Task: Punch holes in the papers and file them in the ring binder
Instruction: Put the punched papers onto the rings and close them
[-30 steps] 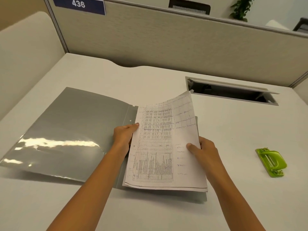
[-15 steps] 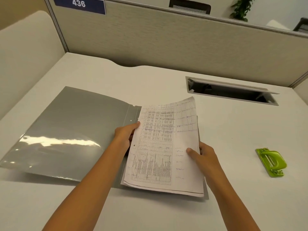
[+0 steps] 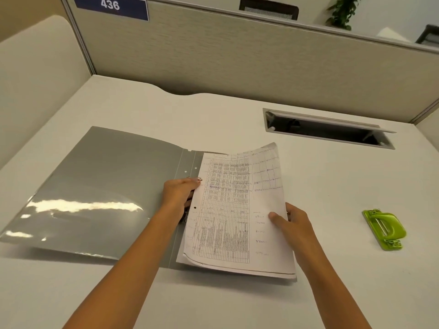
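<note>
Seen from the head camera, two bare hands work at a stack of printed papers point(image 3: 240, 210). The left hand point(image 3: 180, 193) rests at the papers' left edge, fingers curled around the edge near the binder's spine, gripping the sheets. The right hand point(image 3: 292, 224) holds the papers' right edge, thumb pressed on top of the page and fingers tucked underneath. The papers show dense printed tables and some handwriting; a punched hole is visible near their left margin. Their far end curls upward, while the near end lies low over the binder's right half.

The grey ring binder point(image 3: 107, 186) lies open on the pale surface point(image 3: 213, 119), its glossy left cover spread flat to the left. A metal ring shows just beside the left hand's fingertips.

A green hole punch point(image 3: 383, 230) sits on the surface well apart to the right. Farther away, a cable slot point(image 3: 327, 129) with a raised flap is set into the surface. A beige partition point(image 3: 237, 55) stands at the far edge, carrying a blue sign point(image 3: 110, 5) reading 436.
</note>
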